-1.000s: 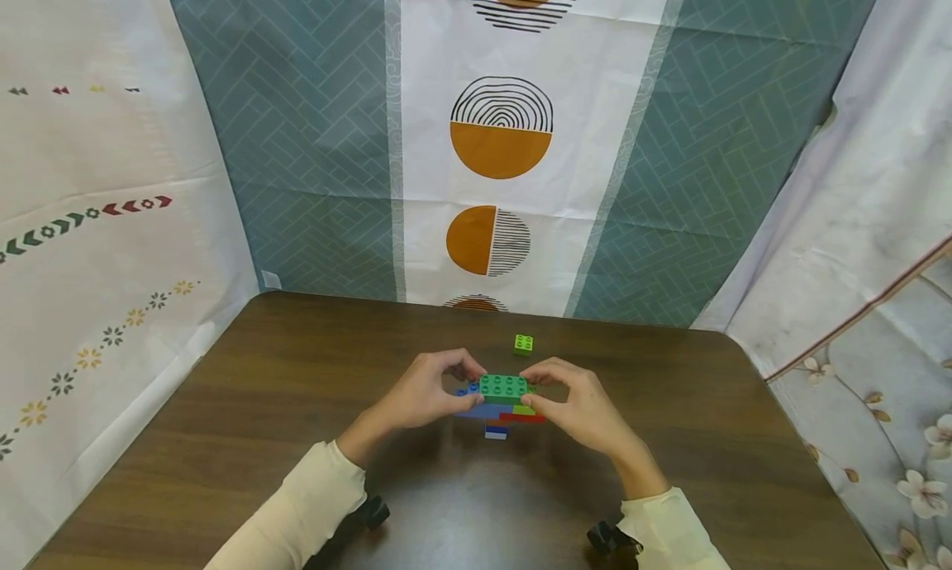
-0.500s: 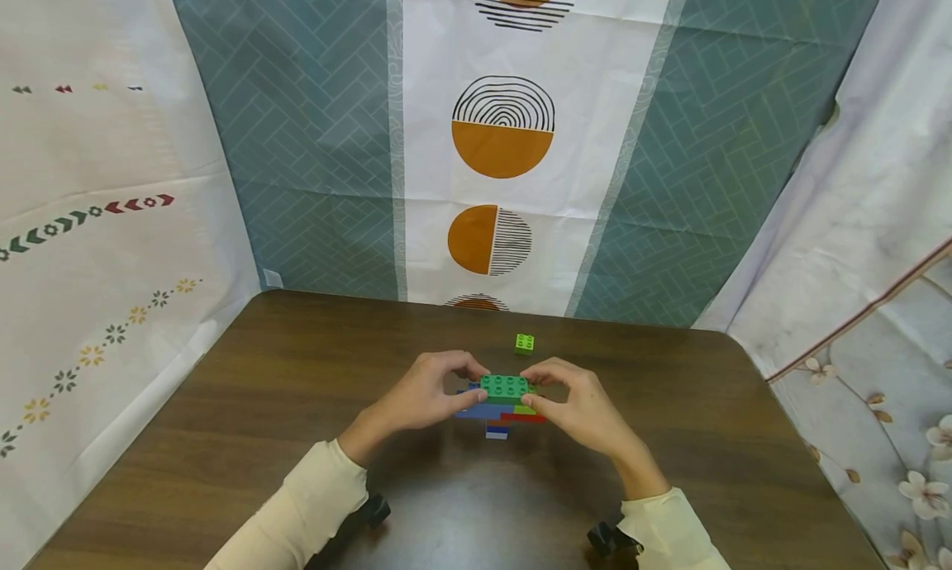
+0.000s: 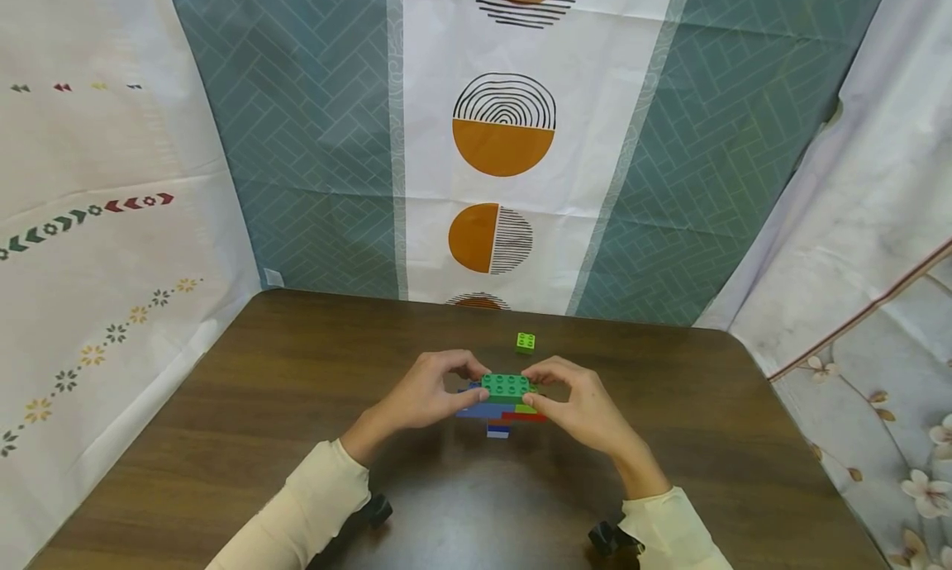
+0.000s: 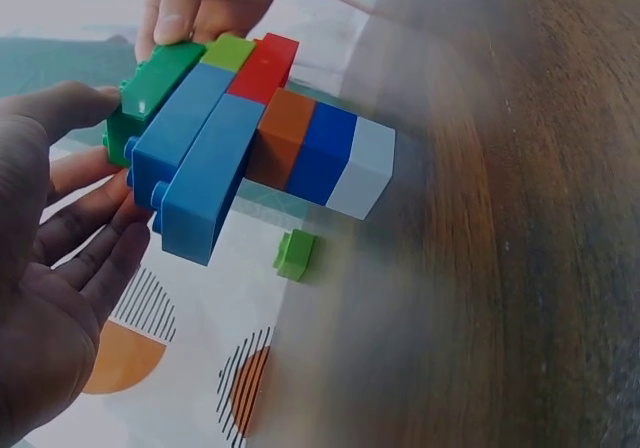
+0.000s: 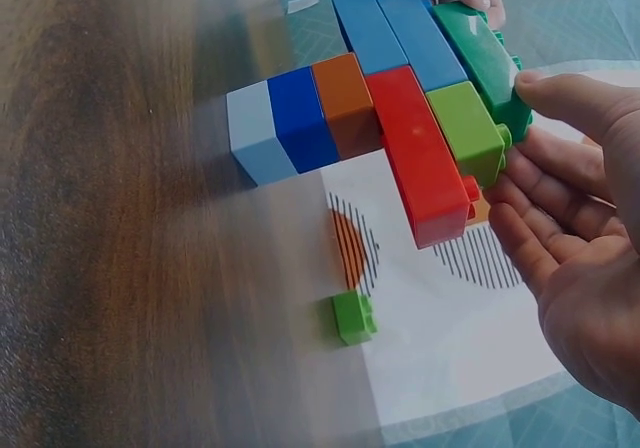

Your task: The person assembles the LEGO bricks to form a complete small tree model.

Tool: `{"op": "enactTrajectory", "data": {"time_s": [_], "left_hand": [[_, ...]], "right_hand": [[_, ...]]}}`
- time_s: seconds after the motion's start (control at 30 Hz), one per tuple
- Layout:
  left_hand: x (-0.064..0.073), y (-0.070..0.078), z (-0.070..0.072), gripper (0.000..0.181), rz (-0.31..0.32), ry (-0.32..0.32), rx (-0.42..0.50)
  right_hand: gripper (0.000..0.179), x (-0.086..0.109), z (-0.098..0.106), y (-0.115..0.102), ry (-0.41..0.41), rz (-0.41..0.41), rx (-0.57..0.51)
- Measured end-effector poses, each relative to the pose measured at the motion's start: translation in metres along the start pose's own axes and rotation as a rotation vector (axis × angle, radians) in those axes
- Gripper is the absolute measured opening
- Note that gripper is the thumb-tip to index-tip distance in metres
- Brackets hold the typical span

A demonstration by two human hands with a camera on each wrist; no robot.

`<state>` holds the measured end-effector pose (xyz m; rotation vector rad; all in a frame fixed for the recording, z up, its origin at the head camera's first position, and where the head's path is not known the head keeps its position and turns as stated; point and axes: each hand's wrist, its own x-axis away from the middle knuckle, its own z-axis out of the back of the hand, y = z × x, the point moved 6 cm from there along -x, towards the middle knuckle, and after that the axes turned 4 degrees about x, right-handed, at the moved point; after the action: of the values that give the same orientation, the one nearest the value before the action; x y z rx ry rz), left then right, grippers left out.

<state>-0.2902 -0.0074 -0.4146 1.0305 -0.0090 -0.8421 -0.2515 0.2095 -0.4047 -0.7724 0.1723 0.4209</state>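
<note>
A green toy brick (image 3: 506,387) tops a stack of bricks, and both hands pinch it at its ends. My left hand (image 3: 434,391) has its thumb on the near side of the green brick's left end. At the right end, my right hand (image 3: 577,401) grips likewise with thumb and fingers. Under the green brick lie blue bricks (image 4: 210,183), a lime brick (image 5: 466,128) and a red brick (image 5: 420,158). A narrow column below them shows an orange brick (image 5: 345,103), a dark blue brick (image 5: 300,116) and a white brick (image 5: 262,133) at the bottom.
A small lime brick (image 3: 525,343) stands alone on the brown table (image 3: 312,355), behind the stack. A patterned curtain (image 3: 320,140) hangs along the table's back edge, with white cloths (image 3: 111,248) at the sides.
Both hands keep their hold on the green brick with almost no movement. The whole head view has shifted very slightly.
</note>
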Motion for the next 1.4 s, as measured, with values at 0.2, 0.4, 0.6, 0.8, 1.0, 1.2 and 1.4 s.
{"op": "enactTrajectory", "data": {"time_s": [0.2, 0.4, 0.6, 0.8, 1.0, 1.2, 1.4], "left_hand": [[0.001, 0.001, 0.001, 0.022, 0.002, 0.012, -0.014], [0.001, 0.001, 0.0, 0.022, 0.012, 0.016, -0.016], [0.0, 0.002, 0.0, 0.023, 0.013, 0.014, -0.005], [0.0, 0.003, 0.001, 0.022, 0.016, 0.015, -0.005], [0.001, 0.005, 0.0, 0.021, 0.024, 0.013, -0.004], [0.001, 0.004, -0.001, 0.022, 0.032, 0.003, 0.002], [0.002, 0.003, -0.001, 0.023, 0.009, -0.01, -0.015]], "right_hand": [[0.028, 0.0, 0.001, -0.002, -0.001, 0.004, 0.004], [0.027, 0.0, 0.001, -0.001, -0.006, -0.004, 0.004], [0.026, 0.0, 0.002, -0.002, -0.001, 0.007, 0.002], [0.026, -0.001, 0.003, -0.005, -0.007, 0.011, -0.001], [0.026, -0.001, 0.005, -0.01, -0.014, 0.036, 0.03], [0.027, 0.0, 0.004, -0.009, -0.018, 0.044, 0.047], [0.028, 0.001, -0.002, -0.003, -0.025, 0.015, 0.026]]}}
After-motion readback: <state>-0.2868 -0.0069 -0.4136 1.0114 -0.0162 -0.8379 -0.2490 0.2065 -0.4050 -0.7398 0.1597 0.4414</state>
